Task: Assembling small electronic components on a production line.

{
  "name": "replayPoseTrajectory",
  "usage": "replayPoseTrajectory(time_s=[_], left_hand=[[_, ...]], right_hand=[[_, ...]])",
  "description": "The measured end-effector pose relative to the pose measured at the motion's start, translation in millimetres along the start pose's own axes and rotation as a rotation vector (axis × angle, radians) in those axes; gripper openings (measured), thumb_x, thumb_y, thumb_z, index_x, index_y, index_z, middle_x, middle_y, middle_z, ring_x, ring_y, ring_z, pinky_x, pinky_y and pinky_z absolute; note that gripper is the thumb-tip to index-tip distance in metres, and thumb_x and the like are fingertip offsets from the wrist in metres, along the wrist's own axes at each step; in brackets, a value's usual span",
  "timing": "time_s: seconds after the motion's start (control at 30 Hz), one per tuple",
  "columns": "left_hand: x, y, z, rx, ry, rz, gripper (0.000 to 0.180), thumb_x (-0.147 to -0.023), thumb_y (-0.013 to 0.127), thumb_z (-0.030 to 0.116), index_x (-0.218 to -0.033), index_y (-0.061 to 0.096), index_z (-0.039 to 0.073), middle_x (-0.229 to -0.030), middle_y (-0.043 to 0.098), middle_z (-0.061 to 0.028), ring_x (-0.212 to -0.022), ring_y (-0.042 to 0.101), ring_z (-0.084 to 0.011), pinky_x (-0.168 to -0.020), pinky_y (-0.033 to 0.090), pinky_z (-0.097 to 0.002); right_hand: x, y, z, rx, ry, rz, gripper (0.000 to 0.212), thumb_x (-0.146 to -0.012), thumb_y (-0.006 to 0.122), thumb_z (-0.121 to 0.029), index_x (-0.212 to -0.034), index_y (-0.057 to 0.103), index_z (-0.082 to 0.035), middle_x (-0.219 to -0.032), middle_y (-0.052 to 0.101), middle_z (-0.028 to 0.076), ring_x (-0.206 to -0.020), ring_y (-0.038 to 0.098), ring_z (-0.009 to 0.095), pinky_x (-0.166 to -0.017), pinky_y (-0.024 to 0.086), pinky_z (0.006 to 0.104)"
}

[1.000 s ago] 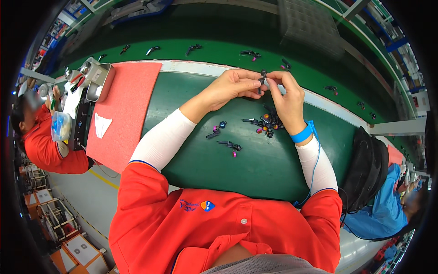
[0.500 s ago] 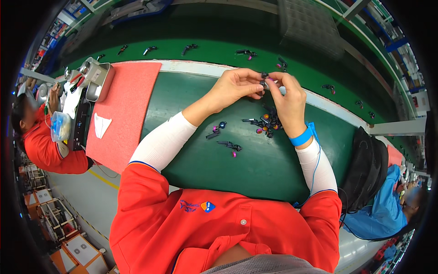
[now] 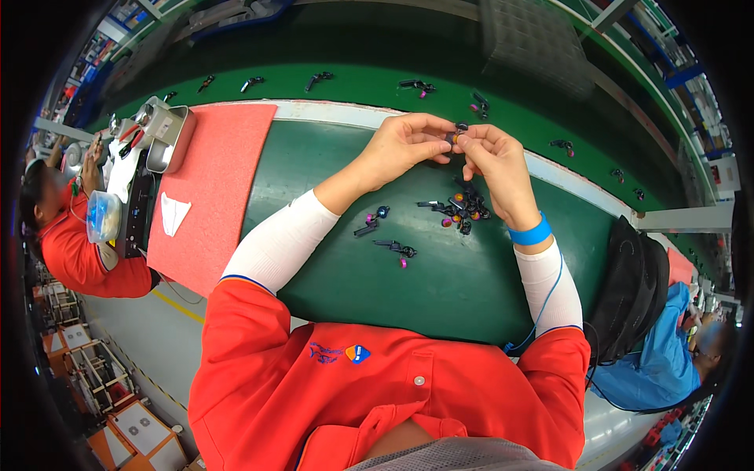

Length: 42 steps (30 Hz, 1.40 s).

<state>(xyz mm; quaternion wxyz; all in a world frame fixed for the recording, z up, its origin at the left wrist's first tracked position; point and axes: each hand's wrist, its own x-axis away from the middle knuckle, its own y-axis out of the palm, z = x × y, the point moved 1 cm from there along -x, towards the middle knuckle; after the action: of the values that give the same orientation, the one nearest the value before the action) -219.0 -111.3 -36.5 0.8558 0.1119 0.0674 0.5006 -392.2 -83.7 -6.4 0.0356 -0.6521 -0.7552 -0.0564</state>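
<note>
Near the far edge of the green bench, my left hand (image 3: 402,155) pinches a small black part (image 3: 461,126) that has a round orange piece on it. Thumb and fingertips of my right hand (image 3: 499,166) close on the same part from the other side. My fingers cover much of it, so its full shape is hidden. Below my right hand lies a pile of similar black parts (image 3: 463,209) with orange and pink round ends. Two more black parts, one at the left (image 3: 371,222) and one nearer to me (image 3: 396,249), rest apart from the pile.
Beyond the bench's pale rim runs a green conveyor belt (image 3: 353,88) with several spaced black parts. A red mat (image 3: 212,180) with a white paper piece (image 3: 174,213) covers the left side. A black bag (image 3: 628,286) hangs at right. A blue wrist strap's cord trails from my right wrist.
The parts on the belt have shifted slightly left. My right hand has turned and its fingers have changed their hold, so the orange piece now shows. The pile looks unchanged.
</note>
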Motion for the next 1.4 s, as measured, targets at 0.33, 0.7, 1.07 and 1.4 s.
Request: replayPoseTrajectory(time_s=[0.33, 0.7, 1.07, 1.4], left_hand=[[-0.4, -4.5, -1.3, 0.074, -0.046, -0.034, 0.028, -0.088, 0.061, 0.003, -0.116, 0.060, -0.002, -0.107, 0.065, -0.0119, -0.089, 0.065, -0.0167, -0.080, 0.055, -0.0276], [-2.2, -6.0, 2.7, 0.093, -0.143, -0.051, 0.032, -0.090, 0.061, 0.008, -0.120, 0.057, -0.001, -0.105, 0.065, -0.0104, -0.094, 0.064, -0.0163, -0.080, 0.055, -0.0289], [3.6, 3.7, 10.5, 0.302, -0.276, -0.161, 0.051, -0.090, 0.059, 0.007, -0.136, 0.037, -0.001, -0.108, 0.061, -0.0113, -0.096, 0.063, -0.0176, -0.083, 0.055, -0.0294], [5.0, 5.2, 9.7, 0.277, -0.250, -0.228, 0.052, -0.087, 0.059, 0.006, -0.134, 0.038, -0.001, -0.106, 0.062, -0.0111, -0.092, 0.062, -0.0158, -0.083, 0.053, -0.0289]], right_hand=[[0.1, 1.2, 10.4, -0.076, 0.073, 0.029, 0.015, -0.089, 0.064, -0.016, -0.092, 0.056, -0.005, -0.079, 0.055, -0.002, -0.059, 0.038, 0.002, -0.049, 0.026, 0.0185], [0.2, 2.9, 10.9, 0.180, -0.232, 0.083, 0.016, -0.086, 0.064, -0.010, -0.098, 0.057, -0.001, -0.081, 0.061, 0.001, -0.073, 0.058, 0.007, -0.063, 0.045, 0.0210], [-4.8, -2.4, 2.1, 0.168, -0.254, -0.066, 0.023, -0.088, 0.061, -0.011, -0.108, 0.060, 0.002, -0.093, 0.066, 0.008, -0.080, 0.059, 0.010, -0.074, 0.047, 0.0250], [-1.3, 0.1, -4.7, 0.005, -0.048, -0.215, 0.022, -0.089, 0.062, -0.012, -0.106, 0.061, 0.002, -0.093, 0.066, 0.009, -0.078, 0.059, 0.010, -0.069, 0.048, 0.0212]])
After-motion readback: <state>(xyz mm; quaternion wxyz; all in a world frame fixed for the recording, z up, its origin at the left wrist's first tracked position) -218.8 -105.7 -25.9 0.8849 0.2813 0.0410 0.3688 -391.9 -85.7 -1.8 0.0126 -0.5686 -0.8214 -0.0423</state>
